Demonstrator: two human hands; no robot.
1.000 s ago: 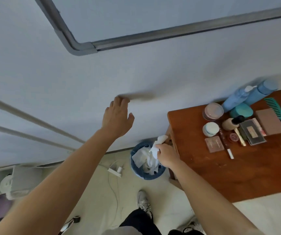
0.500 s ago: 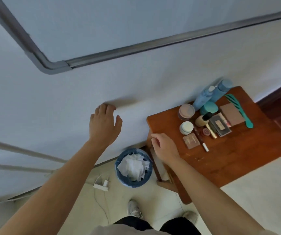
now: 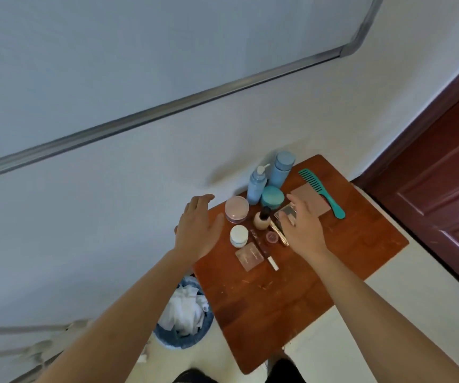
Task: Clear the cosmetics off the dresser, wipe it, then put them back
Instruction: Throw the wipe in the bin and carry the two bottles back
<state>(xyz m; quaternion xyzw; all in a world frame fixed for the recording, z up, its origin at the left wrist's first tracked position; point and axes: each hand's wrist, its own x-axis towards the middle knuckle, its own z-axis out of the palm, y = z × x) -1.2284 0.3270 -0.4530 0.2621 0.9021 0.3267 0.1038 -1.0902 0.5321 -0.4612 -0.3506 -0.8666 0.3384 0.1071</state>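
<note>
Dresser (image 3: 292, 294): small wooden top, centre-right of frame, far edge against the wall. Near half bare and scuffed.

Waste bin (image 3: 173, 342): on the floor at lower centre, beside the dresser's left side, full of crumpled white tissue.

Left hand (image 3: 198, 230): flat, fingers straight and together, holding nothing, above the dresser's left edge just beside the pink jar (image 3: 236, 208).

Right hand (image 3: 303, 230): fingers spread and loosely bent over the dark palette (image 3: 286, 217), gripping nothing. Cannot tell whether the tips touch it.

Cosmetics: all on the dresser, bunched at its far end. Blue bottle (image 3: 281, 170) and pump bottle (image 3: 256, 183) upright by the wall, teal jar (image 3: 272, 196) in front. Comb (image 3: 322, 192) to the right, overlapping the tan case (image 3: 310, 199). Then foundation bottle (image 3: 261, 218), white jar (image 3: 239, 235), clear compact (image 3: 249, 255), liner stick (image 3: 264, 250), small round pot (image 3: 272, 237).

Judgement: hands are closing on the group to handle items. Lift flat cases by their edges and grip bottles round the body. Mind the stick and pot, which likely roll.
</note>
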